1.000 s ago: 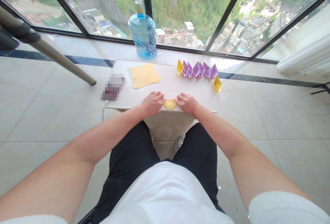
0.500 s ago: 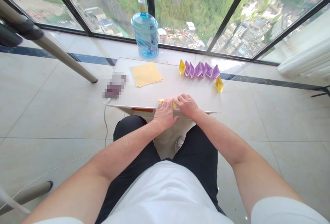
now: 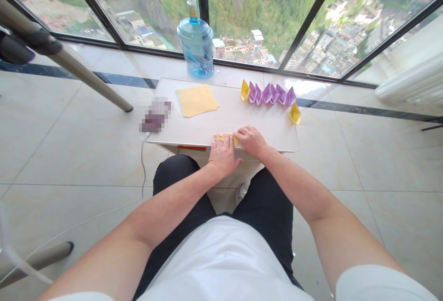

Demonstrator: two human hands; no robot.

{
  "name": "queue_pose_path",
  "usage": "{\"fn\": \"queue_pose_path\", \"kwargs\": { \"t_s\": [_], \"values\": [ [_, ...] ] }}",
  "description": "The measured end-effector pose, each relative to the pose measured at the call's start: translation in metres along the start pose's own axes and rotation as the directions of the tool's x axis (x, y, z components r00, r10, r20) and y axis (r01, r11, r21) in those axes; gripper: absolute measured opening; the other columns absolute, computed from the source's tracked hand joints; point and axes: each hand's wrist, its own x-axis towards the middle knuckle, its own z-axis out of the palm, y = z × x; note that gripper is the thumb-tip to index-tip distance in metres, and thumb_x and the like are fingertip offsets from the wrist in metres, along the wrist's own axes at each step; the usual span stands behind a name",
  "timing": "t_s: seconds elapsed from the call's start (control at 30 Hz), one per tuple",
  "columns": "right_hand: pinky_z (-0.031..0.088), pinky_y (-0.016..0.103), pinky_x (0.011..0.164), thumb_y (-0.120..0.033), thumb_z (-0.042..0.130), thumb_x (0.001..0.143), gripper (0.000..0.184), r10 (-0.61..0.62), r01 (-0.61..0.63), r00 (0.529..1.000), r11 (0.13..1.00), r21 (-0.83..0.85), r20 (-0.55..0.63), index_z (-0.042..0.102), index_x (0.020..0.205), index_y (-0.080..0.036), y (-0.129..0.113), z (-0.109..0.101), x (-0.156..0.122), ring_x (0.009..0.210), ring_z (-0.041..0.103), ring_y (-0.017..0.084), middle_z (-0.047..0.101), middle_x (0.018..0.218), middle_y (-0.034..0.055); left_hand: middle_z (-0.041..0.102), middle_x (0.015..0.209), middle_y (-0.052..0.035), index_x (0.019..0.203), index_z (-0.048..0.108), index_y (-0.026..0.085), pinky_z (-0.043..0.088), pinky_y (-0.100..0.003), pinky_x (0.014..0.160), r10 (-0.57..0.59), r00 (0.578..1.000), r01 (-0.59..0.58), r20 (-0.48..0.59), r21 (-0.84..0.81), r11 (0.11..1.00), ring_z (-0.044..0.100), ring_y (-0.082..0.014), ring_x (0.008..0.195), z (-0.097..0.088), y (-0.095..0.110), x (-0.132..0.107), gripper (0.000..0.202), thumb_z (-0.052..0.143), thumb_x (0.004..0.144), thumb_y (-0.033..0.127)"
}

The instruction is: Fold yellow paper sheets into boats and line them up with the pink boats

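A small folded piece of yellow paper (image 3: 236, 142) lies near the front edge of the white table (image 3: 194, 131). My left hand (image 3: 223, 155) rests over it, fingers laid flat and a little spread, thumb out to the right. At the paper's right end my right hand (image 3: 252, 141) has its fingers bent and drawn together on it, with the fingertips partly hidden. Behind to the right, purple paper boats (image 3: 269, 94) stand in a row. One yellow paper boat (image 3: 245, 91) ends that row at the left, another yellow boat (image 3: 295, 114) sits at its right.
Several yellow sheets (image 3: 197, 100) are stacked at the back left. A blurred dark object (image 3: 154, 122) with a white cable (image 3: 142, 167) is on the left edge. Behind the table stands a blue water jug (image 3: 196, 49) by the window. A metal pole (image 3: 93, 81) slants at left.
Both hands stay on the folded yellow paper, with only a slight shift of the fingers. A little more of the paper shows between the left fingers.
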Motion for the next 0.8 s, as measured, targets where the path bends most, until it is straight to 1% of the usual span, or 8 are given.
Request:
{"fn": "queue_pose_path", "kwargs": {
  "t_s": [0.13,0.23,0.3,0.43,0.57,0.63,0.7,0.8],
  "values": [
    [0.034,0.034,0.093,-0.021,0.050,0.097,0.026,0.002,0.000,0.999,0.999,0.038,-0.038,0.067,0.116,-0.018,0.006,0.004,0.000,0.105,0.053,0.024,0.067,0.112,0.0096,0.032,0.159,-0.0164,0.159,0.021,0.013,0.020,-0.058,0.116,-0.029,0.999,0.028,-0.030,-0.027,0.999,0.020,-0.0474,0.145,0.000,-0.005,0.003,0.094,0.044,0.087,0.068],
    [0.036,0.032,0.090,-0.024,0.046,0.100,0.026,0.053,-0.047,0.995,0.997,0.064,-0.086,0.070,0.108,-0.017,0.010,0.008,0.002,0.102,0.055,0.022,0.068,0.110,0.0097,0.034,0.159,-0.0128,0.158,0.026,0.022,0.018,-0.060,0.115,-0.045,0.998,0.043,-0.041,-0.040,0.998,0.020,-0.0462,0.145,0.001,-0.008,0.007,0.086,0.037,0.088,0.071],
    [0.036,0.032,0.087,-0.024,0.045,0.101,0.027,0.069,-0.065,0.993,0.997,0.040,-0.093,0.070,0.103,-0.015,0.011,0.008,0.004,0.098,0.055,0.022,0.068,0.106,0.0107,0.032,0.160,-0.0116,0.157,0.028,0.025,0.015,-0.061,0.116,-0.051,0.998,0.049,-0.033,-0.049,0.998,0.018,-0.0464,0.146,0.003,-0.009,0.010,0.083,0.032,0.089,0.072],
    [0.034,0.033,0.078,-0.017,0.047,0.097,0.023,-0.023,0.022,1.000,0.997,-0.076,-0.008,0.069,0.095,-0.013,0.013,0.003,0.010,0.087,0.054,0.022,0.067,0.094,0.0116,0.023,0.165,-0.0084,0.158,0.025,0.028,0.009,-0.066,0.116,-0.053,0.998,0.052,-0.019,-0.071,0.996,0.008,-0.0466,0.149,0.006,-0.010,0.015,0.081,0.026,0.090,0.071],
    [0.030,0.033,0.073,-0.015,0.046,0.097,0.023,-0.120,0.125,0.992,0.982,-0.142,0.041,0.069,0.097,-0.012,0.018,-0.005,0.012,0.082,0.052,0.022,0.067,0.092,0.0127,0.017,0.167,-0.0034,0.159,0.021,0.029,0.003,-0.071,0.114,-0.055,0.998,0.056,0.006,-0.082,0.995,0.001,-0.0457,0.151,0.003,-0.009,0.017,0.079,0.024,0.091,0.069],
    [0.028,0.033,0.071,-0.014,0.045,0.097,0.024,-0.121,0.126,0.992,0.978,-0.165,0.038,0.069,0.097,-0.012,0.022,-0.006,0.010,0.080,0.051,0.021,0.066,0.091,0.0130,0.017,0.167,-0.0027,0.160,0.019,0.030,0.002,-0.072,0.114,-0.075,0.997,0.076,0.022,-0.086,0.993,0.001,-0.0447,0.151,0.000,-0.008,0.018,0.078,0.025,0.091,0.068],
    [0.026,0.034,0.069,-0.014,0.044,0.098,0.025,-0.090,0.092,0.996,0.979,-0.183,0.017,0.069,0.096,-0.011,0.025,-0.005,0.007,0.078,0.050,0.021,0.066,0.090,0.0128,0.018,0.167,-0.0030,0.160,0.016,0.030,0.001,-0.072,0.114,-0.091,0.996,0.093,0.024,-0.095,0.991,0.002,-0.0440,0.151,-0.002,-0.007,0.018,0.079,0.026,0.092,0.067],
    [0.026,0.034,0.069,-0.015,0.045,0.097,0.023,-0.061,0.055,0.998,0.980,-0.193,-0.025,0.068,0.093,-0.012,0.026,0.000,0.005,0.079,0.050,0.021,0.066,0.089,0.0122,0.020,0.167,-0.0048,0.161,0.009,0.027,0.002,-0.073,0.114,-0.103,0.995,0.104,0.014,-0.116,0.988,0.003,-0.0437,0.151,-0.003,-0.006,0.020,0.081,0.025,0.092,0.067]
  ]
}}
